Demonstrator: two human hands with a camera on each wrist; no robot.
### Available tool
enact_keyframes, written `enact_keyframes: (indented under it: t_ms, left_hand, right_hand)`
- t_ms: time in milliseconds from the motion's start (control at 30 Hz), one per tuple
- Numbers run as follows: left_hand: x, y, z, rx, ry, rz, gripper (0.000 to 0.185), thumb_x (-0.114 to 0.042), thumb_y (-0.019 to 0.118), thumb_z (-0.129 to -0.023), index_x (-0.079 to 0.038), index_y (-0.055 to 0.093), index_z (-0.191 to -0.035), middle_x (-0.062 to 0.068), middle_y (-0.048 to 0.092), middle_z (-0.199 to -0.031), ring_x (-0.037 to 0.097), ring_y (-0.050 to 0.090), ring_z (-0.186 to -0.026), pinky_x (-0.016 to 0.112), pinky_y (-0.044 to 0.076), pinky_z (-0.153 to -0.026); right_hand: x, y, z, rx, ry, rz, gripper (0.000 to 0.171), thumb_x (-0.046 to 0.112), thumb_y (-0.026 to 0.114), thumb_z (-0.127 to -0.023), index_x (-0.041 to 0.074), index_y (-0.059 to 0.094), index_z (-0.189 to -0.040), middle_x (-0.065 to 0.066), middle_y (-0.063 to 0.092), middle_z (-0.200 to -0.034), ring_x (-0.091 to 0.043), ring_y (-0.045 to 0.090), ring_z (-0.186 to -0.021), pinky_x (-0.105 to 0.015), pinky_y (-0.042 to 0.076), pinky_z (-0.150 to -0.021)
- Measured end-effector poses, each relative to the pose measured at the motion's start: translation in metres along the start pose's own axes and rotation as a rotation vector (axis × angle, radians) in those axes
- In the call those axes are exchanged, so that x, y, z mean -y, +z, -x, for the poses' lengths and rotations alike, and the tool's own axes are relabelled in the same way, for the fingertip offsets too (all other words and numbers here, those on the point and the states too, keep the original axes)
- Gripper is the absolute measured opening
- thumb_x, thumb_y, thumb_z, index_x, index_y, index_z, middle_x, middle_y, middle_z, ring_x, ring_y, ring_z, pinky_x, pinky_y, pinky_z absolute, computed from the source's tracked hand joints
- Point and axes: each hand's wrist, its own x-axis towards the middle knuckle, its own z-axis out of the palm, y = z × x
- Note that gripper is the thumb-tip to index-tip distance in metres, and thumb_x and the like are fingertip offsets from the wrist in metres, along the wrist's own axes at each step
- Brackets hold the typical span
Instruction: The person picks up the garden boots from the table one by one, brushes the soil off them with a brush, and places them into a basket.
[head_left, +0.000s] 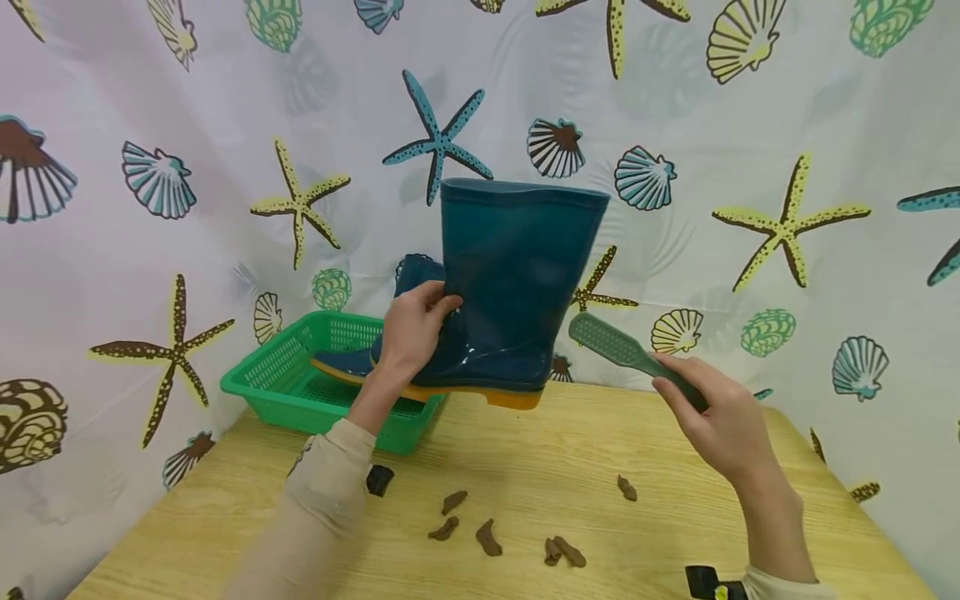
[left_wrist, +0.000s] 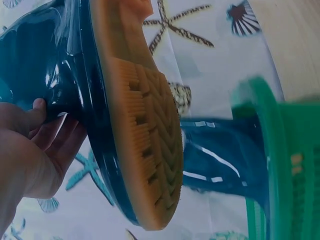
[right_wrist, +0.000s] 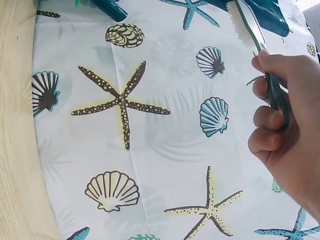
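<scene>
A teal-blue rubber boot (head_left: 517, 275) with an orange sole is held up over the table by my left hand (head_left: 412, 329), which grips it at the ankle. Its opening faces up and the toe points left. The left wrist view shows its ridged sole (left_wrist: 145, 130), which looks free of dirt. My right hand (head_left: 720, 421) holds a green scrub brush (head_left: 611, 340) by the handle; white bristles show in the right wrist view. The brush head is beside the boot's heel side, apart from it. A second boot (head_left: 347, 363) rests in a green plastic basket (head_left: 262, 392), partly hidden behind my left hand.
Several brown clumps (head_left: 489, 537) lie scattered on the wooden table (head_left: 622, 433). A small black piece (head_left: 379, 480) sits near the basket. Behind the table hangs a white curtain (head_left: 495, 83) printed with starfish and shells.
</scene>
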Motion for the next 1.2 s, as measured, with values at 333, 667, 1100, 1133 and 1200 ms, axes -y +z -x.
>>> enact_keyframes:
  t_ms: [333, 667, 1100, 1133, 1200]
  left_hand:
    - [0.049, -0.047, -0.009, 0.029, -0.088, -0.121, 0.031, -0.028, 0.052, -0.105, -0.004, 0.056, -0.085, 0.006, 0.038, -0.062, 0.022, 0.036, -0.052, 0.033, 0.030, -0.053]
    - [0.095, -0.074, -0.011, 0.109, -0.190, -0.292, 0.030, -0.027, 0.042, -0.109, -0.005, 0.053, -0.091, 0.007, 0.044, -0.070, 0.022, 0.041, -0.056, 0.034, 0.033, -0.054]
    - [0.129, -0.077, -0.007, 0.308, -0.282, -0.424, 0.042, -0.022, 0.038, -0.109, 0.008, 0.049, -0.137, 0.030, 0.061, -0.119, 0.042, 0.063, -0.098, 0.052, 0.049, -0.081]
    - [0.132, -0.074, -0.005, 0.327, -0.290, -0.421, 0.043, -0.022, 0.038, -0.109, 0.007, 0.048, -0.139, 0.030, 0.061, -0.122, 0.041, 0.063, -0.099, 0.052, 0.049, -0.082]
    - [0.140, -0.068, -0.001, 0.362, -0.305, -0.407, 0.046, -0.022, 0.038, -0.109, 0.008, 0.043, -0.144, 0.031, 0.058, -0.129, 0.042, 0.062, -0.106, 0.054, 0.050, -0.088]
  right_hand:
    - [-0.003, 0.004, 0.007, 0.065, 0.078, 0.070, 0.033, 0.007, 0.073, -0.089, 0.011, 0.071, -0.121, -0.004, 0.072, -0.095, 0.001, 0.045, -0.064, -0.019, 0.035, -0.055]
    - [-0.004, 0.011, 0.008, 0.118, 0.106, 0.083, 0.030, 0.012, 0.072, -0.091, 0.013, 0.070, -0.121, -0.007, 0.073, -0.102, -0.009, 0.055, -0.066, -0.026, 0.039, -0.052]
    - [-0.009, 0.012, 0.010, 0.160, 0.140, 0.086, 0.029, 0.015, 0.069, -0.094, 0.011, 0.069, -0.123, -0.011, 0.073, -0.110, -0.024, 0.067, -0.077, -0.031, 0.047, -0.058]
    - [-0.009, 0.012, 0.010, 0.162, 0.143, 0.085, 0.029, 0.015, 0.068, -0.094, 0.012, 0.069, -0.123, -0.011, 0.073, -0.110, -0.024, 0.066, -0.077, -0.031, 0.047, -0.058]
    - [-0.009, 0.012, 0.011, 0.168, 0.151, 0.085, 0.028, 0.016, 0.068, -0.095, 0.012, 0.069, -0.123, -0.011, 0.072, -0.111, -0.024, 0.067, -0.078, -0.031, 0.047, -0.058]
